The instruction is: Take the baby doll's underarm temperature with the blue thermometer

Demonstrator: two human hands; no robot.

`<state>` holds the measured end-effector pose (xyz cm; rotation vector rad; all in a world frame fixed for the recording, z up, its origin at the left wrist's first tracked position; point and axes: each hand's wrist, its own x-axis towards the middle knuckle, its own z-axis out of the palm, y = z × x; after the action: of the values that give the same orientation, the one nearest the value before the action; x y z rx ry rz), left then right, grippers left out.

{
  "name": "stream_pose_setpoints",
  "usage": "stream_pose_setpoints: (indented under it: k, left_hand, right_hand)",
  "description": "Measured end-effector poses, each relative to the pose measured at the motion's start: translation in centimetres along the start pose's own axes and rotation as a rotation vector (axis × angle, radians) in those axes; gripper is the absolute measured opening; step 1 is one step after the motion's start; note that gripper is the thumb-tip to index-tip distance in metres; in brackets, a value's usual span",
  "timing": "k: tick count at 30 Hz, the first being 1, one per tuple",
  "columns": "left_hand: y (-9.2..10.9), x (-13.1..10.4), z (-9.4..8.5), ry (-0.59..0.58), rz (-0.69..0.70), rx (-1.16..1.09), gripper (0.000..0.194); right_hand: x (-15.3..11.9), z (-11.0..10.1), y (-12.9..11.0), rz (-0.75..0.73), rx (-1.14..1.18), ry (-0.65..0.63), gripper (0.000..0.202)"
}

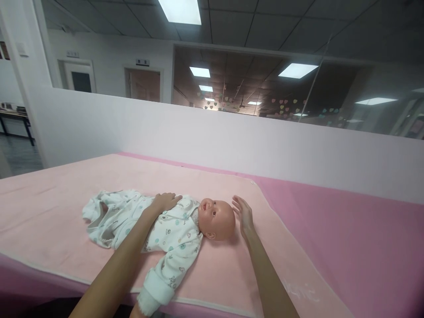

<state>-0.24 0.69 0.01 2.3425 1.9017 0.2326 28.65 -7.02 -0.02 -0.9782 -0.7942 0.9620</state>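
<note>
A baby doll [217, 221] lies on its back, head to the right. It wears a white sleepsuit [165, 232] with small printed figures; one sleeved arm hangs toward the near edge. My left hand [165, 202] rests flat on the doll's chest, fingers stretched out and nothing gripped. Beside the top of the doll's head is my right hand [243, 213], its fingers extended and slightly curved. Whether it touches the head I cannot tell. Under the doll spreads a light pink mat [232, 274]. The doll's far arm is hidden.
A darker pink cover [331, 221] shows beyond the mat's right and far sides. Behind the table runs a low white wall [232, 141] with a glass window [265, 88] above it. Another table [15, 115] stands at the far left.
</note>
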Motion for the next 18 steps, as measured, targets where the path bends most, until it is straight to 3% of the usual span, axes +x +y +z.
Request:
stream_pose_setpoints:
  k: [4, 6, 18]
  left_hand:
    - [0.1, -0.1, -0.1, -0.006, 0.001, 0.008, 0.058]
    - [0.1, -0.2, -0.2, -0.007, -0.001, 0.011, 0.059]
    - [0.0, -0.1, -0.1, -0.014, 0.004, 0.009, 0.057]
  right_hand:
    - [-1.9, 1.6, -0.4, 0.246, 0.047, -0.354, 0.033]
    - [-2.7, 2.2, -0.7, 0.314, 0.07, -0.448, 0.037]
    - [-3.5, 2.6, -1.6, 0.352, 0.074, -0.418, 0.037]
